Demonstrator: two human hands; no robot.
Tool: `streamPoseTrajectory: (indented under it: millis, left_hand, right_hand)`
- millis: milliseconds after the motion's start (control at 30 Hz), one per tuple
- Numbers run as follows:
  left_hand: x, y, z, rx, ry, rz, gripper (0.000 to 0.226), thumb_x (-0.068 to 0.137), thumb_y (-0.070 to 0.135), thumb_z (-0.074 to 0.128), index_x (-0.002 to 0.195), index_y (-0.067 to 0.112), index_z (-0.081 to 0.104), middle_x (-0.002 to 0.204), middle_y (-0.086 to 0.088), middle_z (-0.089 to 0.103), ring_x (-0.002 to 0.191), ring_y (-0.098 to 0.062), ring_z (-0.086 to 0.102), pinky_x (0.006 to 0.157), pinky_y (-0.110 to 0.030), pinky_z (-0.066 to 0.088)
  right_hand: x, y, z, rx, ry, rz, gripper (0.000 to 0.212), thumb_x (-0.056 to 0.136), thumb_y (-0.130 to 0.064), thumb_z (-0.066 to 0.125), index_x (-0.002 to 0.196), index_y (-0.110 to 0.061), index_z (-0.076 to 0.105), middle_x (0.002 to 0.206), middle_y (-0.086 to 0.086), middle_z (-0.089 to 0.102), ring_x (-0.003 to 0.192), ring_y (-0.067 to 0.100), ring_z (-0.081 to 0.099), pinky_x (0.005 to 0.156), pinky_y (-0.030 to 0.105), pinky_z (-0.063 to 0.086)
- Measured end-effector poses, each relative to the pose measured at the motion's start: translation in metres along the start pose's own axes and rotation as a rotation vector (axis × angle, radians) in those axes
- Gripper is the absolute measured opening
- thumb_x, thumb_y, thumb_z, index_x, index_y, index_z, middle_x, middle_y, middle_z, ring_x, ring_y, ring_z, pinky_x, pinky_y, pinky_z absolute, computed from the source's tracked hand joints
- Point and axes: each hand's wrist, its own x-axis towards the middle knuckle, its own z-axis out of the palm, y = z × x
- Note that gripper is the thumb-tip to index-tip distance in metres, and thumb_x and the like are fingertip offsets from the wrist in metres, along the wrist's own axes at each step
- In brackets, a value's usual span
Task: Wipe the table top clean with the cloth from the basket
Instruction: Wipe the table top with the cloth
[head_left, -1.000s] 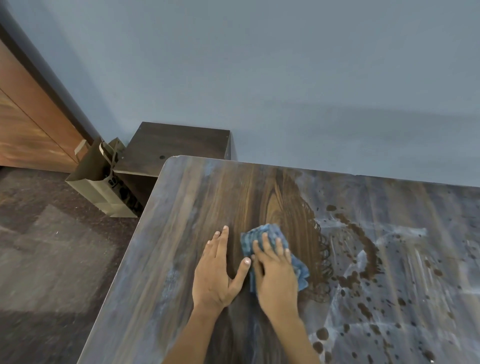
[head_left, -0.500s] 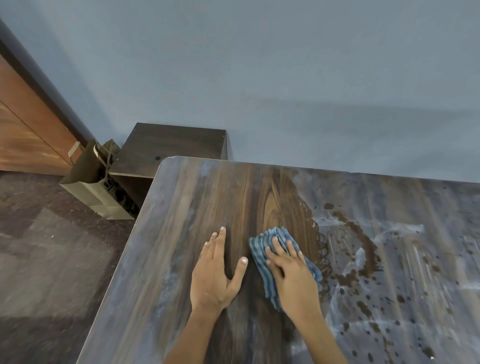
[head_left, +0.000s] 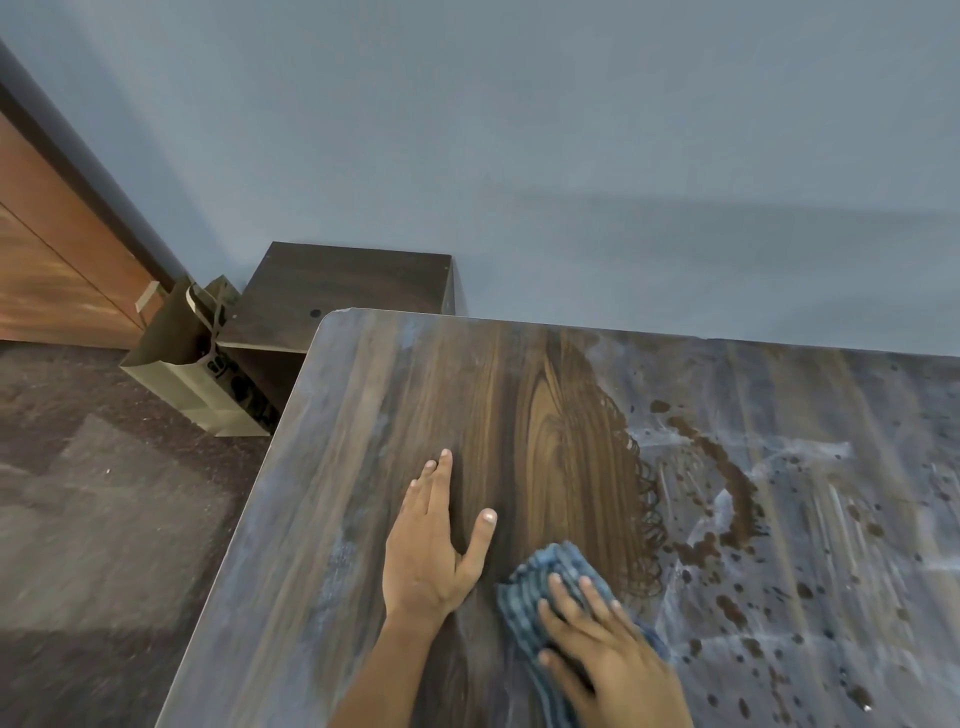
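Note:
A dark wood-grain table top (head_left: 363, 467) fills the lower right of the view. Its left-centre strip looks dark and wiped, while the right part carries brown splatters and a curved smear (head_left: 727, 483) with whitish streaks. A blue striped cloth (head_left: 540, 582) lies bunched on the table near the front edge. My right hand (head_left: 608, 654) presses flat on the cloth with fingers spread. My left hand (head_left: 436, 540) rests flat on the table just left of the cloth, fingers straight and thumb out. No basket is in view.
A dark wooden cabinet (head_left: 343, 291) stands behind the table's far-left corner against the blue wall. A brown paper bag (head_left: 192, 358) leans beside it on the dark floor. A wooden door (head_left: 47, 270) is at the far left.
My right hand has dragged the cloth toward me and slightly right, down the wiped strip. My left hand has stayed planted on the table.

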Motion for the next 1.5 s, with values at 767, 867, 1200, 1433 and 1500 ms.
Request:
streamPoseTrajectory:
  millis: [767,867,1200,1433,1500]
  left_hand:
    - [-0.058,-0.007,-0.003,0.218,-0.035,0.069,0.052,0.098,0.037,0.033,0.146,0.017,0.028,0.154,0.002,0.024,0.144,-0.012,0.011,0.118,-0.029,0.007]
    - [-0.073,-0.010,-0.005,0.213,-0.031,0.054,0.052,0.098,0.038,0.033,0.146,0.018,0.027,0.154,0.003,0.022,0.143,-0.008,0.008,0.117,-0.027,0.004]
    - [-0.105,-0.015,-0.010,0.211,-0.064,0.091,0.054,0.095,0.024,0.040,0.146,0.016,0.026,0.155,0.001,0.021,0.141,-0.008,0.001,0.116,-0.026,0.004]
    - [-0.112,-0.014,-0.012,0.198,-0.062,0.076,0.051,0.098,0.030,0.034,0.147,0.018,0.024,0.155,0.004,0.020,0.143,-0.010,0.005,0.117,-0.027,0.005]
    - [-0.113,-0.014,-0.013,0.202,-0.058,0.074,0.050,0.098,0.028,0.034,0.147,0.018,0.025,0.155,0.003,0.021,0.144,-0.012,0.009,0.117,-0.027,0.005]
  right_hand:
    - [-0.005,0.025,0.004,0.327,-0.064,0.015,0.046,0.099,-0.030,0.047,0.143,-0.029,0.035,0.146,-0.027,0.012,0.144,0.003,0.000,0.113,0.018,-0.001]
    - [0.001,0.013,0.000,0.450,0.020,0.218,0.042,0.098,-0.020,0.048,0.140,-0.022,0.044,0.152,-0.014,0.021,0.146,0.012,0.005,0.119,0.032,0.004]
    - [-0.032,-0.055,0.037,0.276,-0.003,0.082,0.045,0.100,-0.025,0.042,0.144,-0.030,0.035,0.156,-0.015,0.016,0.146,0.012,-0.002,0.118,0.029,-0.001]
    - [-0.011,-0.027,0.023,0.199,0.098,0.270,0.045,0.102,-0.023,0.037,0.146,-0.027,0.031,0.158,-0.007,0.015,0.147,0.019,0.003,0.119,0.036,0.007]
    - [0.008,-0.034,0.021,0.170,0.113,0.272,0.046,0.103,-0.023,0.032,0.148,-0.026,0.027,0.159,-0.004,0.011,0.147,0.022,0.001,0.118,0.037,0.004]
